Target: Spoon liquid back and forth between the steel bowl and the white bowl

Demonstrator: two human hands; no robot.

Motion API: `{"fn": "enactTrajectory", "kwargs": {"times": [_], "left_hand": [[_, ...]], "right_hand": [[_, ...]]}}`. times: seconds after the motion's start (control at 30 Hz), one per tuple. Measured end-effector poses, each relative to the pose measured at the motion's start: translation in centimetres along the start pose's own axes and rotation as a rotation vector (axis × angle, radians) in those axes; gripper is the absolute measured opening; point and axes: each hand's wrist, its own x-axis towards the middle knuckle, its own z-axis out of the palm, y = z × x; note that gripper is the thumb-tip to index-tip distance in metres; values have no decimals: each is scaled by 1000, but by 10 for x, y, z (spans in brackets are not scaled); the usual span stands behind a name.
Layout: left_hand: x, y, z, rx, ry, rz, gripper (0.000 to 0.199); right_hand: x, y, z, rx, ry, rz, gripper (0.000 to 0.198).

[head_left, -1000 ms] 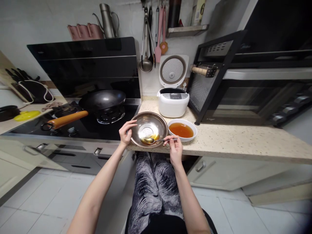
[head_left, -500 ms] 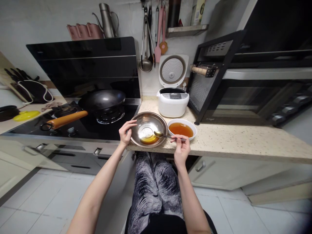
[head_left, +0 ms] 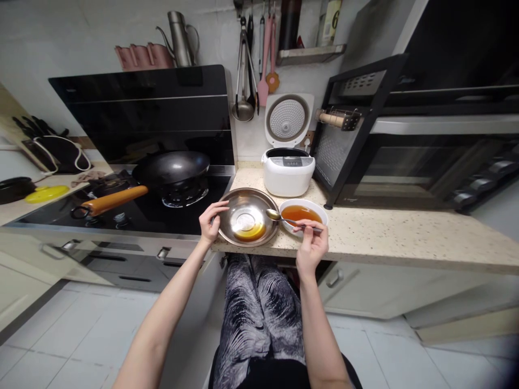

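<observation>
My left hand (head_left: 211,221) grips the left rim of a wide steel bowl (head_left: 234,203), fingers over the edge. A small pool of amber liquid (head_left: 251,232) lies at the near side of its bottom. Closed around the handle of a metal spoon (head_left: 274,214) is my right hand (head_left: 312,241). The spoon's head hangs over the steel bowl's right rim, pointing left. Directly under the handle stands a white bowl (head_left: 325,213) holding reddish-brown liquid (head_left: 300,212); my fingers partly cover its near side.
Behind the bowls sits a white rice cooker (head_left: 288,179) with its lid up. On the hob at left is a black wok (head_left: 172,167) with a wooden handle (head_left: 117,201) pointing toward me. An oven (head_left: 425,167) in a black rack stands at right.
The spoon and my right hand have moved right, from above the steel bowl's pool toward the white bowl. My left hand keeps its hold on the rim.
</observation>
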Motion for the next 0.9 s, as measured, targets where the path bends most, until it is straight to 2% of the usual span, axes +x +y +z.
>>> {"fn": "enactTrajectory", "kwargs": {"times": [0.3,0.47,0.63,0.77,0.9], "left_hand": [[0,1,0,15,-2,1,35],[1,2,-1,20,-6,-17,34],[1,3,-1,39,-3,-18,36],[1,3,-1,35,-3,-19,35],[0,2,-1,31,-4,-21,35]], "right_hand": [[12,-3,-7,-91,93,-21,18],[10,7,-15,-177,76,-95,16],[8,20,-26,-313,-81,-332,13],[8,26,-31,-403,-249,-555,20],[6,30,-34,-431,-334,-659,28]]}}
